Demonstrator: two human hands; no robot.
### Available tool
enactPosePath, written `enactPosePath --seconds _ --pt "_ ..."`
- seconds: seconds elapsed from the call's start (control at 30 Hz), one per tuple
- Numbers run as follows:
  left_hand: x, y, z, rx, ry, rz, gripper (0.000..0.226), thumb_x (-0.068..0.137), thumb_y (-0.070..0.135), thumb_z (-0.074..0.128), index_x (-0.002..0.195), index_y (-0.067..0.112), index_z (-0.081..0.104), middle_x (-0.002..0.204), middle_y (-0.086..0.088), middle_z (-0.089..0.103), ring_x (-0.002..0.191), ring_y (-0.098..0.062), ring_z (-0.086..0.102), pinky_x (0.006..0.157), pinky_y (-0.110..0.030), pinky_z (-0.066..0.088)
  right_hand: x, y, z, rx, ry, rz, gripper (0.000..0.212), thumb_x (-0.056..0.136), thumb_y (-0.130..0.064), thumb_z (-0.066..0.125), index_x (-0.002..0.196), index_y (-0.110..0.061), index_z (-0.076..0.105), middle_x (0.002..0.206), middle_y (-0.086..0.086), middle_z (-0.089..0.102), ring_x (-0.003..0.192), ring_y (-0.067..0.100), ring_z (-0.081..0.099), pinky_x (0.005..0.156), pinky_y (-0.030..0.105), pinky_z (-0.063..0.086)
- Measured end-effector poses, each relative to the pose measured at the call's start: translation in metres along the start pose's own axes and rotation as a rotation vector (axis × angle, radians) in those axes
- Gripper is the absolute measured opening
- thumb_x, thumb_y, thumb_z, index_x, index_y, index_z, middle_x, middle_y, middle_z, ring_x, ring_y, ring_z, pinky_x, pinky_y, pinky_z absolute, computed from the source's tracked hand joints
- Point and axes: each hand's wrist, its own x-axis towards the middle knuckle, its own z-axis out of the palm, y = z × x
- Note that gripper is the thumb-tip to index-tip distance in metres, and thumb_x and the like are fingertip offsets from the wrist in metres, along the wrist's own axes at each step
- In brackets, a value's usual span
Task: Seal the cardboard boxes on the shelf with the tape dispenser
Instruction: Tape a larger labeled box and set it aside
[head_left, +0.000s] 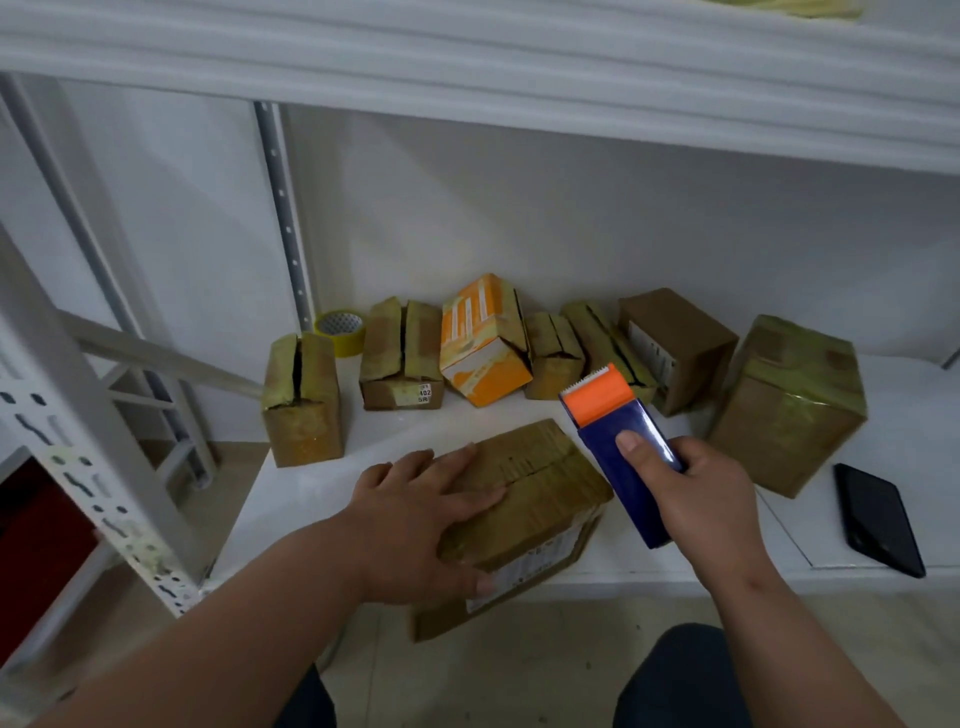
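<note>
A white shelf (332, 483) fills the middle of the frame, with a row of small cardboard boxes along its back. Low in the centre, the nearest cardboard box (540, 499) lies at the shelf's front edge, partly overhanging it, its top flaps closed and covered in yellowish tape. The left hand (415, 514) rests flat on the left part of this box, fingers straight and spread across the top, thumb down the near side by a white label.

Just right of centre, the right hand (701, 493) grips the tape dispenser (623, 441), fingers wrapped round its blue body and the thumb pressed on its upper face. The dispenser's orange head with the serrated blade points toward the upper left, held above the box's right end; whether it touches the box cannot be told.

In the back row, a tall box (304, 400) at the left and its neighbour (402, 356) show gaping seams. An orange and white box (483, 343) leans tilted in the middle. A large taped box (789, 405) stands at the right. A roll of yellow tape (343, 330) sits behind the left boxes. A black phone (878, 519) lies flat at the lower right of the shelf.
</note>
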Motion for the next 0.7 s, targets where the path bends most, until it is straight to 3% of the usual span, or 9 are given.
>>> enactPosePath --seconds 0.27,0.4,0.57,0.7 --pt "-0.001 0.001 -0.002 0.088 -0.001 0.016 0.075 0.076 0.082 0.019 0.137 0.063 -0.020 0.157 0.015 -0.029 0.146 -0.021 -0.024 0.116 -0.051 -0.010 0.000 0.004 -0.004 -0.042 -0.012 -0.004 0.033 0.087 -0.049 0.061 0.079 -0.017 0.061 0.070 0.001 0.067 0.064 0.016 0.064 0.052 0.023 0.043" --pt "0.000 -0.002 -0.004 0.118 -0.039 0.021 0.070 0.094 0.068 0.026 0.143 0.054 -0.022 0.157 0.014 -0.028 0.146 -0.021 -0.025 0.118 -0.053 -0.010 -0.001 0.007 0.000 -0.054 -0.026 0.006 0.033 0.087 -0.048 0.061 0.080 -0.015 0.061 0.071 0.001 0.066 0.065 0.015 0.063 0.052 0.023 0.043" --pt "0.005 0.001 -0.005 0.167 -0.087 0.028 0.066 0.098 0.061 0.017 0.146 0.045 -0.025 0.156 0.013 -0.030 0.144 -0.024 -0.029 0.117 -0.056 -0.008 0.002 0.008 0.002 -0.077 -0.036 0.013 0.038 0.085 -0.049 0.063 0.075 -0.012 0.060 0.068 0.002 0.064 0.062 0.017 0.061 0.051 0.025 0.042" --pt "0.007 -0.002 -0.007 0.149 -0.062 0.086 0.064 0.101 0.054 0.024 0.149 0.043 -0.018 0.159 0.016 -0.023 0.145 -0.014 -0.026 0.118 -0.053 -0.010 0.003 0.006 -0.004 -0.113 -0.072 0.003 0.036 0.085 -0.048 0.063 0.078 -0.013 0.062 0.069 0.002 0.065 0.063 0.017 0.062 0.053 0.025 0.044"
